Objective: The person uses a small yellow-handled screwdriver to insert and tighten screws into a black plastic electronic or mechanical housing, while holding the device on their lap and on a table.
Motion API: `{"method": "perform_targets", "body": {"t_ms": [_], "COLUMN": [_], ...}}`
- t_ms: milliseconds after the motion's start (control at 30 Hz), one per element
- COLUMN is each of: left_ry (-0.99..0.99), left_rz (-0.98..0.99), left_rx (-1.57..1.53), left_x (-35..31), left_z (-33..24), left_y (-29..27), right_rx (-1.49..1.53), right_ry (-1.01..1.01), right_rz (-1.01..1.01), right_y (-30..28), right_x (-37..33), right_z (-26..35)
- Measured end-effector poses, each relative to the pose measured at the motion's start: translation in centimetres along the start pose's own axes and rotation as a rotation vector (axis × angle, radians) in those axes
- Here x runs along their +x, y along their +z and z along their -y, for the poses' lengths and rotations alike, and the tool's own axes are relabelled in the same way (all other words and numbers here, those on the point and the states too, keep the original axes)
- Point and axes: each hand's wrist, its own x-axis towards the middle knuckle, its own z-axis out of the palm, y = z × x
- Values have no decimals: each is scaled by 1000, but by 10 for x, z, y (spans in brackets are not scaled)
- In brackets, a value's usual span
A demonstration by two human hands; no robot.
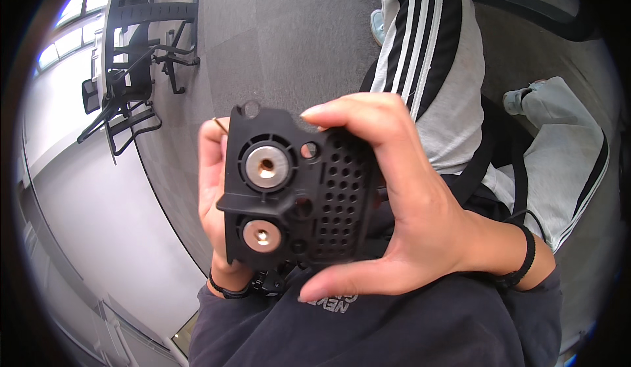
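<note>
A black plastic housing [302, 189] is held up in front of my chest. Its visible face carries two round metal inserts, an upper one [267, 167] and a smaller lower one [261, 236], each with a centre hole. Rows of small round holes [340, 196] run down its right part. My left hand [211, 170] is closed at the left edge, mostly hidden behind the housing. A thin brownish piece [221, 125] shows by its fingers. My right hand [420, 209] curves around the right side, fingers at the top edge and thumb just below the bottom.
Grey floor [263, 51] lies beyond my hands. Dark office chairs [135, 64] stand by a desk at the far left, with a white panel [118, 216] nearer. My legs in grey trousers [453, 104] are on the right, and a black curved bar [532, 15] is at the upper right.
</note>
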Motion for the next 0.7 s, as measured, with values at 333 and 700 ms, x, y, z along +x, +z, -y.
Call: {"method": "perform_targets", "body": {"t_ms": [333, 700], "left_ry": [59, 138], "left_rz": [201, 199], "left_rx": [-456, -392], "left_x": [13, 14], "left_z": [33, 22], "left_y": [-12, -9], "right_rx": [253, 306], "right_ry": [114, 102], "right_rz": [58, -4], "right_y": [-6, -11], "right_x": [-10, -10], "right_z": [-4, -12]}}
